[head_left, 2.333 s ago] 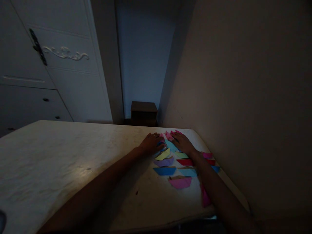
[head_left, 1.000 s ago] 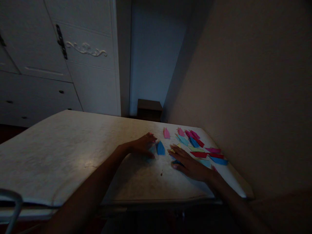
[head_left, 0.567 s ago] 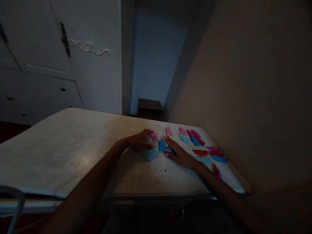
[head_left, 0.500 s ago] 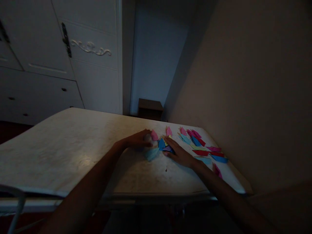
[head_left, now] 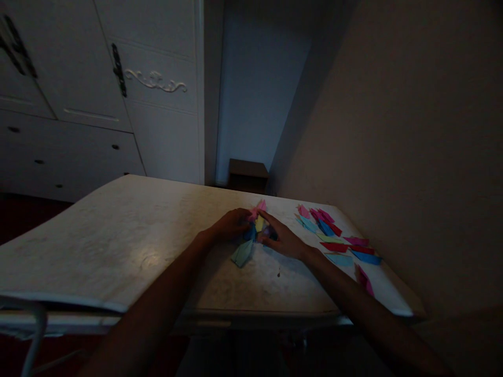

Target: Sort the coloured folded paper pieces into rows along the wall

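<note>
A small cluster of folded paper pieces lies on the white table between my two hands. My left hand (head_left: 231, 225) cups the cluster's left side, thumb apart from the fingers, touching a pink folded paper (head_left: 257, 208) and a blue folded paper (head_left: 250, 232). On the right side rests my right hand (head_left: 286, 239), index finger stretched towards the pink paper and thumb held apart. Between them a yellow folded paper (head_left: 259, 224) shows, and a purple folded paper (head_left: 269, 231) is partly hidden by my right fingers. A pale green folded paper (head_left: 242, 253) lies just in front.
More folded papers lie at the table's right side, among them a red one (head_left: 334, 246), a light blue one (head_left: 339, 259) and a magenta one (head_left: 364, 280). The wall (head_left: 393, 157) runs along that side. A white cabinet (head_left: 165, 136) and a brown box-like stand (head_left: 248, 168) are beyond the table (head_left: 118, 235).
My hands have come closer together, and the pink papers now sit bunched with the blue, yellow and purple ones. The view has shifted slightly left.
</note>
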`<action>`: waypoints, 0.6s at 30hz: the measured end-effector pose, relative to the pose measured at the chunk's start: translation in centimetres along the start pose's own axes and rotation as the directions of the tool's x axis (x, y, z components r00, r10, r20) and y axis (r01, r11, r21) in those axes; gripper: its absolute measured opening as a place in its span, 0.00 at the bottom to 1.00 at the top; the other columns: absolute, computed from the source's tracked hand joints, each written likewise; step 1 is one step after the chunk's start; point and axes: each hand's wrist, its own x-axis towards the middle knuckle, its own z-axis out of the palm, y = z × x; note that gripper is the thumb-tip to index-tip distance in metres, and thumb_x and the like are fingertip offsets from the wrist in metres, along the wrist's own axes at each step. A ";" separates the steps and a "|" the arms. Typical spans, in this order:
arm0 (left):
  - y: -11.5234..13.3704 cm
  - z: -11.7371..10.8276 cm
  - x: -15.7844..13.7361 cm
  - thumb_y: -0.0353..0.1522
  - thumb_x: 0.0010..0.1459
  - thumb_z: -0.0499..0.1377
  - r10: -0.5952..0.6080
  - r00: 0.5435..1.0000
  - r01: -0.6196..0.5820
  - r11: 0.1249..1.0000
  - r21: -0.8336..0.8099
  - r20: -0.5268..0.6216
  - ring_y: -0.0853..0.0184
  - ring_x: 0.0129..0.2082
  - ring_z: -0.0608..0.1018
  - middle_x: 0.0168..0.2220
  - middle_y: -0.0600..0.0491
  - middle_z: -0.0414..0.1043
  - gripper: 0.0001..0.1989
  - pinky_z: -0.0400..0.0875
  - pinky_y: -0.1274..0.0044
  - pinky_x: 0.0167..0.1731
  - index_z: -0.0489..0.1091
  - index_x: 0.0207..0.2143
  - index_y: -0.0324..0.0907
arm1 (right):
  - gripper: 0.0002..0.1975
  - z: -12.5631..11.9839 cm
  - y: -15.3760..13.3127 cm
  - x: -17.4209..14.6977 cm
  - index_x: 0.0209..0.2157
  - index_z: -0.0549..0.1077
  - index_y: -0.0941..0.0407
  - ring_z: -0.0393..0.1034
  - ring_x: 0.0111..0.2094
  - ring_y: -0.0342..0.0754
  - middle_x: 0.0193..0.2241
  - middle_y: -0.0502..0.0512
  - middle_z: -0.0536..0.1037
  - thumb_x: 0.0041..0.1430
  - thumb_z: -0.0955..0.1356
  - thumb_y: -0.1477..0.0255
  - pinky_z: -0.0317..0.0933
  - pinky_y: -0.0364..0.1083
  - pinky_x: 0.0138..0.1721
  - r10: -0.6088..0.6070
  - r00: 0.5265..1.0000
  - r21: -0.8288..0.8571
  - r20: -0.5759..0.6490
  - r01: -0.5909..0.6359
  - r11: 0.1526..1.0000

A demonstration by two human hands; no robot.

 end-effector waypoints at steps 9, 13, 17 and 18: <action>1.8 0.7 0.0 0.47 0.60 0.54 0.025 1.000 -0.021 0.978 0.207 -0.015 0.52 0.58 0.69 0.58 0.41 0.66 0.24 0.61 0.64 0.59 0.71 0.51 0.40 | 0.31 0.0 0.3 -2.0 0.61 0.64 0.54 0.55 0.63 0.58 0.61 0.64 0.64 0.61 0.66 0.55 0.50 0.61 0.62 -0.049 0.999 -0.199 -0.016 0.045 0.979; 2.1 0.6 -0.1 0.45 0.64 0.49 0.064 0.998 -0.059 0.975 0.213 -0.020 0.54 0.55 0.71 0.54 0.41 0.70 0.22 0.63 0.64 0.56 0.72 0.48 0.40 | 0.28 1.1 -1.0 -1.0 0.54 0.71 0.58 0.59 0.61 0.60 0.58 0.68 0.67 0.57 0.70 0.57 0.51 0.62 0.62 -0.064 0.997 -0.327 -0.040 0.048 0.944; 2.0 0.6 0.0 0.40 0.66 0.45 0.070 0.997 -0.062 0.983 0.173 -0.041 0.58 0.53 0.73 0.50 0.44 0.73 0.19 0.65 0.66 0.54 0.72 0.44 0.42 | 0.17 1.7 -1.9 0.1 0.47 0.75 0.57 0.59 0.61 0.60 0.58 0.67 0.68 0.58 0.69 0.64 0.51 0.62 0.61 -0.059 0.996 -0.354 -0.072 0.029 0.935; 2.0 0.6 0.0 0.39 0.66 0.45 0.064 0.997 -0.055 0.985 0.164 -0.046 0.58 0.52 0.73 0.50 0.44 0.73 0.19 0.65 0.66 0.54 0.72 0.44 0.42 | 0.17 1.7 -2.0 0.2 0.47 0.75 0.58 0.58 0.61 0.60 0.58 0.67 0.68 0.58 0.69 0.65 0.51 0.62 0.61 -0.055 0.996 -0.354 -0.076 0.024 0.935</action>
